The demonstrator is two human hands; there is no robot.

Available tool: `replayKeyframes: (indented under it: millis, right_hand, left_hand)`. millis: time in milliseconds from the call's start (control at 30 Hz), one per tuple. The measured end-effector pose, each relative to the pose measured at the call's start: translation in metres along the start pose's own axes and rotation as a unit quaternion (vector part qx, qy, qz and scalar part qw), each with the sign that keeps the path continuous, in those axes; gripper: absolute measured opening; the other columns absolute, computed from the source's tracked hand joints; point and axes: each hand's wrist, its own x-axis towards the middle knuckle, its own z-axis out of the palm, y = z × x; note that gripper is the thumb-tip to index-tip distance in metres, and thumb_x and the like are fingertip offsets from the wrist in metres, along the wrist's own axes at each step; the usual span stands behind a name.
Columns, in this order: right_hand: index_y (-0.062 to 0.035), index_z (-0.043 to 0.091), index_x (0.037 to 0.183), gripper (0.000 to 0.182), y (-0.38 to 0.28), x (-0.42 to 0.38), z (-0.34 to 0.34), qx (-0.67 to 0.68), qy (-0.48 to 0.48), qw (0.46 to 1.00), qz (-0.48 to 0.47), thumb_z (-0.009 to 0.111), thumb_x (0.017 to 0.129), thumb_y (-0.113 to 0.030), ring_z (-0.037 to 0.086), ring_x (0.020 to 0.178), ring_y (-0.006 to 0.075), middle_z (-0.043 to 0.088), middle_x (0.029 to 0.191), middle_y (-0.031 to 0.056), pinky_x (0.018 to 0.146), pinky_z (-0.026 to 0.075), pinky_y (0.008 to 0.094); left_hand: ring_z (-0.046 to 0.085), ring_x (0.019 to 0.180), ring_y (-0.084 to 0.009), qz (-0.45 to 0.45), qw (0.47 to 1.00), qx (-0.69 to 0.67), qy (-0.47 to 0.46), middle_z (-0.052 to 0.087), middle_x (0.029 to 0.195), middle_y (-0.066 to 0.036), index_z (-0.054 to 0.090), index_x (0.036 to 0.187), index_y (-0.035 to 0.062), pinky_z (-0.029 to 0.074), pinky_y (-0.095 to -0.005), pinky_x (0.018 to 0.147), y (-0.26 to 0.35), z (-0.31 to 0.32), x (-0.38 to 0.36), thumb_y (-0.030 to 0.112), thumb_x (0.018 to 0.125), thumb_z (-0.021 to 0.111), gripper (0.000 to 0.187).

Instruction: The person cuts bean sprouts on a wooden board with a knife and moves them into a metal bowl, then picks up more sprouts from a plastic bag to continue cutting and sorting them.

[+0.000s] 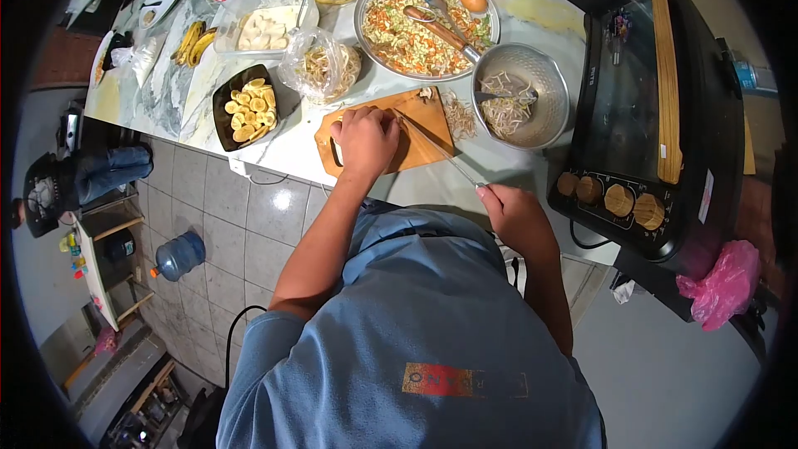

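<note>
Knife (431, 140) in right hand (519, 218), sprouts (503, 122) in saucepan (549, 100)

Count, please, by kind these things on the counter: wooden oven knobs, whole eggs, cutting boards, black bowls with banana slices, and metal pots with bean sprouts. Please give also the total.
Wooden oven knobs: 4
Whole egg: 1
Cutting board: 1
Black bowl with banana slices: 1
Metal pot with bean sprouts: 1
Total: 8
</note>
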Motion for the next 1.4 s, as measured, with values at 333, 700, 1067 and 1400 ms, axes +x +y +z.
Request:
replayKeyframes:
  millis: [333, 700, 1067, 1400]
  right_hand:
    - [-0.0024, 0.067, 0.086, 0.037, 0.000, -0.013, -0.001, -0.031, 0.050, 0.998, -0.012, 0.052, 0.100, -0.034, 0.062, 0.083, 0.0483, 0.066, 0.083, 0.0253, 0.075, 0.049, 0.0538]
    - [-0.0073, 0.072, 0.105, 0.038, 0.015, -0.048, -0.007, 0.017, 0.097, 0.989, 0.110, 0.051, 0.102, -0.039, 0.067, 0.084, 0.0434, 0.069, 0.085, 0.0221, 0.073, 0.051, 0.0484]
    - [-0.0035, 0.071, 0.106, 0.037, 0.047, -0.087, 0.013, 0.130, 0.123, 0.974, 0.137, 0.054, 0.100, -0.035, 0.067, 0.077, 0.0361, 0.069, 0.083, 0.0207, 0.071, 0.050, 0.0418]
    - [0.0008, 0.067, 0.092, 0.034, 0.053, -0.107, 0.024, 0.138, 0.189, 0.970, 0.074, 0.056, 0.100, -0.031, 0.061, 0.065, 0.0369, 0.063, 0.073, 0.0228, 0.062, 0.045, 0.0405]
  left_hand:
    - [0.061, 0.099, -0.0298, -0.010, 1.000, 0.013, -0.010, 0.071, 0.095, -0.008, 0.075, 0.090, 0.0112, 0.035, -0.0467, 0.085, 0.000, 0.001, 0.001, 0.034, 0.086, 0.070, 0.024]
    - [0.060, 0.095, -0.0309, 0.020, 1.000, 0.017, 0.018, 0.070, 0.091, -0.009, 0.072, 0.083, 0.0091, 0.034, -0.0474, 0.081, 0.000, 0.005, 0.000, 0.032, 0.082, 0.072, 0.023]
    - [0.066, 0.090, -0.0250, 0.093, 0.993, -0.045, -0.049, 0.074, 0.087, -0.004, 0.076, 0.088, 0.0125, 0.036, -0.0447, 0.084, 0.046, -0.013, 0.037, 0.028, 0.085, 0.069, 0.017]
    - [0.068, 0.086, -0.0235, 0.219, 0.949, -0.214, -0.069, 0.074, 0.091, -0.007, 0.076, 0.102, 0.0119, 0.036, -0.0421, 0.086, 0.109, 0.016, 0.069, 0.028, 0.087, 0.070, 0.022]
